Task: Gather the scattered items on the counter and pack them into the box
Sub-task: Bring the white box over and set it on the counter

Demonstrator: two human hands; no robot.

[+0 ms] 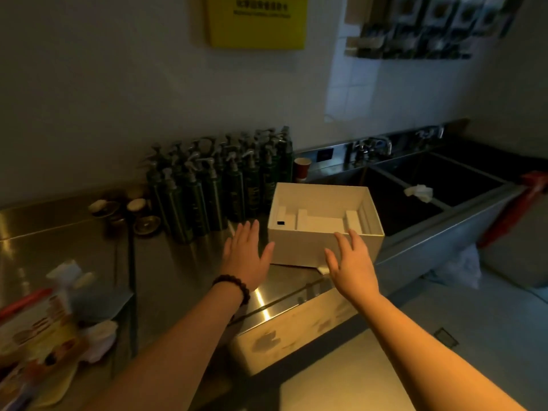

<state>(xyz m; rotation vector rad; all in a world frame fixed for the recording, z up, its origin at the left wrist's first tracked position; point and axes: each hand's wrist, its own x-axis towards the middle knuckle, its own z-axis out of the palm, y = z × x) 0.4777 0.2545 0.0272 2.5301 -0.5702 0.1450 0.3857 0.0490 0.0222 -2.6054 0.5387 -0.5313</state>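
Observation:
A white open box (299, 244) stands on the steel counter (184, 271) near its right end. Inside it lie white inserts and a small black item (280, 223). My left hand (247, 256) hovers flat with fingers spread just left of the box's front corner; a dark bead bracelet sits on its wrist. My right hand (350, 262) is spread in front of the box's near wall, fingertips at its rim. Neither hand holds anything. A small white piece (323, 269) pokes out under the box's near edge.
Several dark green pump bottles (219, 185) crowd the back of the counter left of the box. Small round lidded dishes (130, 215) stand further left. Colourful packets and tissue (53, 321) lie at front left. A red paper cup (302, 168) and a double sink (430, 188) are to the right.

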